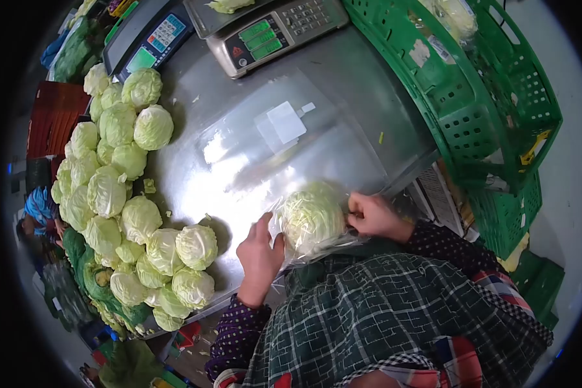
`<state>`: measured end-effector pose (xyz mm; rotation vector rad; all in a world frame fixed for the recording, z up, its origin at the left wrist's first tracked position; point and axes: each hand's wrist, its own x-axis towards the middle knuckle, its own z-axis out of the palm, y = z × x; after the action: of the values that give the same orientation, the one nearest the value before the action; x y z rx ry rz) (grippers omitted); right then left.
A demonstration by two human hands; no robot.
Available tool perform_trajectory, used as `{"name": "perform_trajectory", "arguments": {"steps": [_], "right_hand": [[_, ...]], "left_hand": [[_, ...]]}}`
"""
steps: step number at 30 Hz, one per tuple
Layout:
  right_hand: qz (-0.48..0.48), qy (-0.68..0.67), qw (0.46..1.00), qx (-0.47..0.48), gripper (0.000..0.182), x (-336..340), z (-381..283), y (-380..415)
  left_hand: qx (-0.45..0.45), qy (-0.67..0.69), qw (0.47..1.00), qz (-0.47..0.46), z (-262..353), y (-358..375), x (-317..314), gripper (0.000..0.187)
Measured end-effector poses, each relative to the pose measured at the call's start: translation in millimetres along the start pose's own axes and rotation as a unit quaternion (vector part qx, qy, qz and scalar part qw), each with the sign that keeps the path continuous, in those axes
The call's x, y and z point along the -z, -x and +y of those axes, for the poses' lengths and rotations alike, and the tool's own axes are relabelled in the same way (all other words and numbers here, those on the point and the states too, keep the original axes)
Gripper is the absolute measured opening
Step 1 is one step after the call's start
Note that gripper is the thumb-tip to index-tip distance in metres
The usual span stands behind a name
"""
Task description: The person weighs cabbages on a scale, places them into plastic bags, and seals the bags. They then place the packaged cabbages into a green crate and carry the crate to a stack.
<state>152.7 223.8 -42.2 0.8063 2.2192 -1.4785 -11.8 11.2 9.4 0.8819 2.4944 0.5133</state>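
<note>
A pale green cabbage point(312, 216) in a clear plastic bag point(304, 254) rests at the table's near edge, close against my apron. My right hand point(374, 216) is closed in a pinch on the bag at the cabbage's right side. On the other side, my left hand point(260, 255) has its thumb and fingers apart, with the fingertips at the bag's left edge. Flat clear bags point(343, 145) lie beyond the cabbage, with a white label sheet point(286, 123) among them.
Several bare cabbages point(119, 123) are heaped along the left of the metal table point(381, 84). Two digital scales, one silver point(265, 42) and one dark blue point(154, 45), stand at the back. Green crates point(446, 90) are on the right. Another person point(40, 216) is at far left.
</note>
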Motion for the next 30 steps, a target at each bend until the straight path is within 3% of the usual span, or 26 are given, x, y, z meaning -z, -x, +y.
{"name": "perform_trajectory", "arguments": {"steps": [1, 2, 3, 4, 5, 6, 7, 8, 9, 10, 11, 13, 14, 15, 16, 17, 18, 19, 21, 23, 24, 27, 29, 30], "right_hand": [[0.061, 0.008, 0.996, 0.065, 0.024, -3, -10, -1], [0.128, 0.013, 0.983, 0.131, 0.036, -4, -18, -2], [0.123, 0.060, 0.964, 0.227, 0.050, -18, 1, -14], [0.090, 0.029, 0.946, 0.311, 0.054, -24, 1, -25], [0.045, -0.028, 0.956, 0.288, 0.057, -32, -9, -27], [0.012, -0.089, 0.952, 0.294, 0.053, -38, -12, -36], [-0.002, -0.158, 0.955, 0.249, 0.049, -45, -12, -48], [-0.050, -0.202, 0.961, 0.184, 0.043, -35, -23, -54], [0.136, -0.108, 0.937, 0.304, 0.041, -72, 5, -94], [-0.026, -0.072, 0.995, 0.066, 0.042, -16, -48, -60], [0.049, -0.089, 0.987, 0.124, 0.052, -12, -47, -51], [0.008, -0.088, 0.984, 0.156, 0.066, 40, -66, -12], [0.128, -0.029, 0.958, 0.254, 0.064, 53, -63, -3], [0.242, 0.034, 0.906, 0.345, 0.065, 70, -69, 10], [0.206, -0.076, 0.927, 0.305, 0.062, 91, -75, 25], [0.166, -0.187, 0.932, 0.261, 0.062, 123, -91, 45], [0.198, -0.233, 0.917, 0.257, 0.057, 154, -102, 57], [0.231, -0.274, 0.898, 0.256, 0.054, 187, -108, 66], [0.238, -0.453, 0.801, 0.311, 0.047, 243, -97, 65], [0.208, -0.587, 0.712, 0.323, 0.047, 293, -79, 62], [0.233, -0.618, 0.691, 0.294, 0.051, 314, -64, 60], [0.307, -0.613, 0.692, 0.225, 0.058, 372, 9, 31], [0.387, -0.573, 0.721, 0.051, 0.054, 378, 36, 23], [0.380, -0.573, 0.725, 0.041, 0.054, 373, 62, 10]], "left_hand": [[-0.001, 0.000, 1.000, 0.007, -1, 2, 0, 0.048], [-0.100, -0.078, 0.991, 0.029, -4, 5, 0, 0.051], [-0.207, -0.157, 0.964, 0.054, -6, 4, -1, 0.054], [-0.210, -0.095, 0.973, 0.029, -12, 8, -8, 0.056], [-0.222, -0.033, 0.974, -0.001, -25, 17, -22, 0.059], [-0.203, -0.068, 0.977, 0.011, -47, 23, -41, 0.070], [-0.071, 0.115, 0.987, -0.089, -28, 24, -27, 0.087], [-0.025, 0.231, 0.968, -0.099, -23, 21, -25, 0.095], [-0.097, 0.225, 0.961, -0.128, -53, 11, -39, 0.077], [-0.125, 0.217, 0.959, -0.130, -60, -5, -34, 0.077], [-0.091, 0.216, 0.957, -0.171, -66, -22, -25, 0.079], [-0.002, 0.227, 0.941, -0.252, -72, -39, -12, 0.082], [0.049, 0.235, 0.926, -0.292, -71, -40, -10, 0.084], [0.100, 0.243, 0.906, -0.332, -33, -39, 7, 0.086], [0.057, 0.413, 0.880, -0.230, 13, -48, 12, 0.076], [-0.015, 0.562, 0.814, -0.147, 92, -55, 33, 0.067], [-0.062, 0.514, 0.846, -0.124, 138, -64, 51, 0.051], [-0.185, 0.563, 0.792, -0.147, 162, -81, 55, 0.062], [-0.243, 0.692, 0.665, -0.141, 215, -87, 59, 0.071], [-0.327, 0.593, 0.731, -0.087, 230, -94, 49, 0.080], [-0.330, 0.509, 0.791, -0.074, 223, -96, 40, 0.076], [-0.232, 0.377, 0.884, -0.153, 177, -95, -5, 0.042], [-0.163, 0.328, 0.912, -0.182, 150, -86, -20, 0.038], [-0.131, 0.316, 0.921, -0.188, 138, -81, -26, 0.038]]}}
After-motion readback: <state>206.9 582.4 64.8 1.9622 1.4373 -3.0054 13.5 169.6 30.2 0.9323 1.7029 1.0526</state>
